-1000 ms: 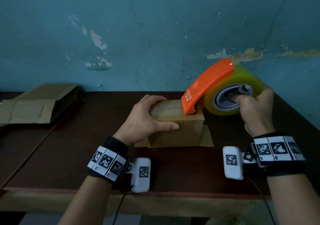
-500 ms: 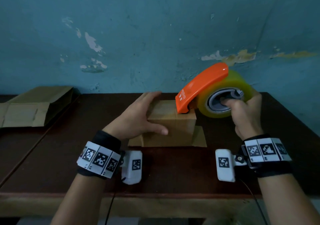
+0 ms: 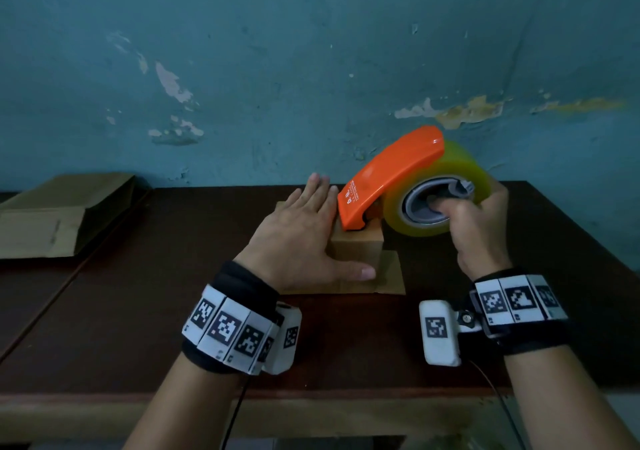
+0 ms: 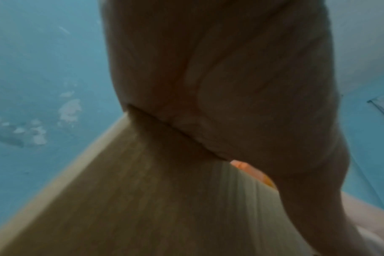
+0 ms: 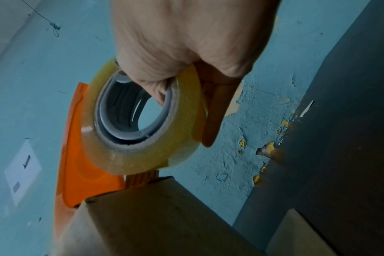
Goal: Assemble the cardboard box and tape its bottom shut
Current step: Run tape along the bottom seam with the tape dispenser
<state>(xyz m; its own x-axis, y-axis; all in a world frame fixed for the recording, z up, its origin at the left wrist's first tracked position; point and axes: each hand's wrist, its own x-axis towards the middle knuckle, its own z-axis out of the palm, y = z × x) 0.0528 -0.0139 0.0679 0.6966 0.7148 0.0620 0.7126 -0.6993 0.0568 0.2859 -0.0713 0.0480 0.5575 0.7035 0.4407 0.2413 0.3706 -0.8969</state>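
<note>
A small brown cardboard box [image 3: 360, 255] stands on the dark table [image 3: 138, 311], its loose flaps spread flat at the base. My left hand [image 3: 304, 238] lies flat on the box top with straight fingers, thumb along the near face; in the left wrist view the palm [image 4: 230, 83] presses on the cardboard [image 4: 143, 199]. My right hand [image 3: 474, 228] grips an orange tape dispenser [image 3: 384, 179] with a yellowish tape roll [image 3: 440, 200], thumb hooked in the roll's grey core. The dispenser's front end touches the right part of the box top [image 5: 156, 207].
Flattened cardboard boxes [image 3: 52, 221] lie at the table's far left. A blue wall with peeling paint [image 3: 311, 69] rises right behind the table. The table's front edge [image 3: 311, 397] runs below my wrists.
My left hand went from gripping the box's left corner to lying flat on its top, fingers stretched towards the wall. The dispenser stayed at the right part of the top.
</note>
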